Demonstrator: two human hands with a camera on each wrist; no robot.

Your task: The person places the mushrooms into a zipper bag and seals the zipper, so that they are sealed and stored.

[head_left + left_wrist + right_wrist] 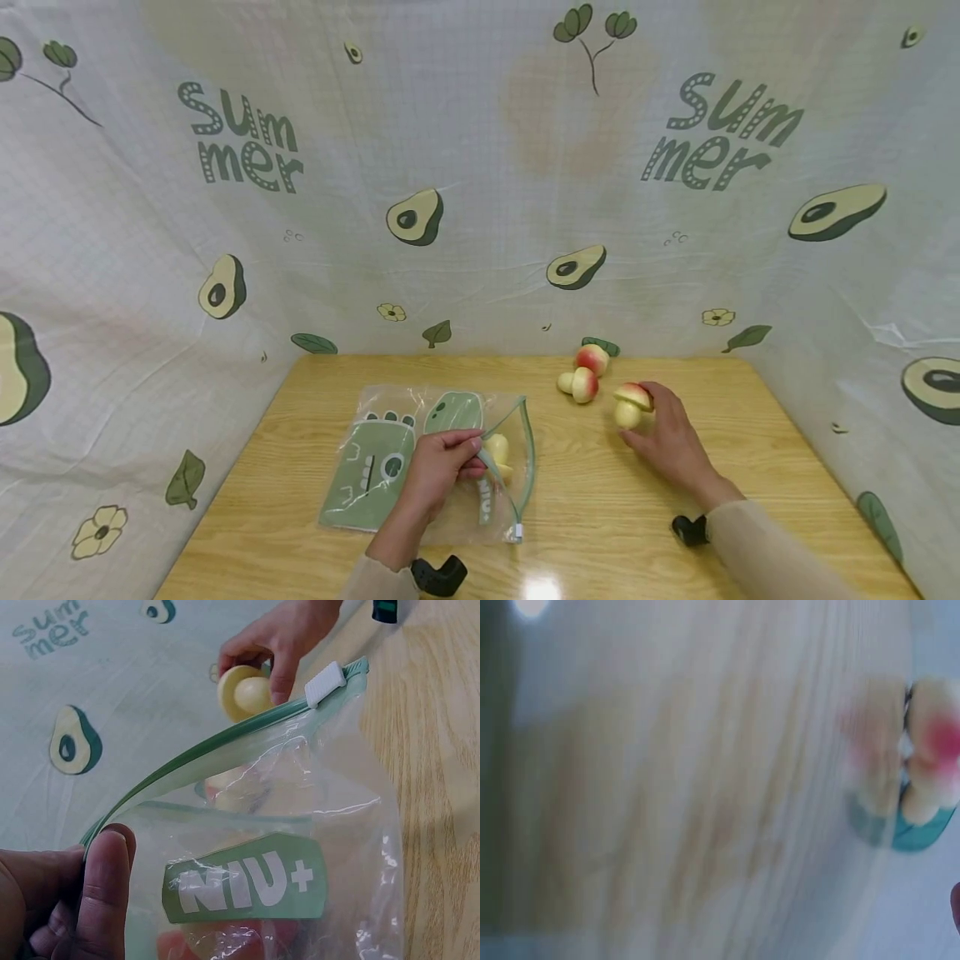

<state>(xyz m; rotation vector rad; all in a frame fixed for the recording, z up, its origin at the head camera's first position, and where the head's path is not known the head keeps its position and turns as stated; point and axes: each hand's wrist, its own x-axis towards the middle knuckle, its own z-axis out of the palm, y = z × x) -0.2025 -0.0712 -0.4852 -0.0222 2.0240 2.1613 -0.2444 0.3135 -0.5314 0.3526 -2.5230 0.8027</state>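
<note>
My left hand (442, 467) pinches the green zip edge of a clear zip bag (450, 533) printed with a green dinosaur, and its mouth gapes toward the right. Inside the bag, near the opening, lies a yellow toy mushroom (497, 450). In the left wrist view a white slider (325, 685) sits at the end of the zip. My right hand (675, 442) grips another toy mushroom (630, 404) with a red and yellow cap and a pale stem, to the right of the bag. The right wrist view is blurred and shows little of that hand.
Two more red-capped toy mushrooms, one nearer (582, 385) and one farther (592, 359), rest toward the back of the wooden table (600, 517). A white cloth (480, 275) with avocado prints hangs behind the table and along both sides.
</note>
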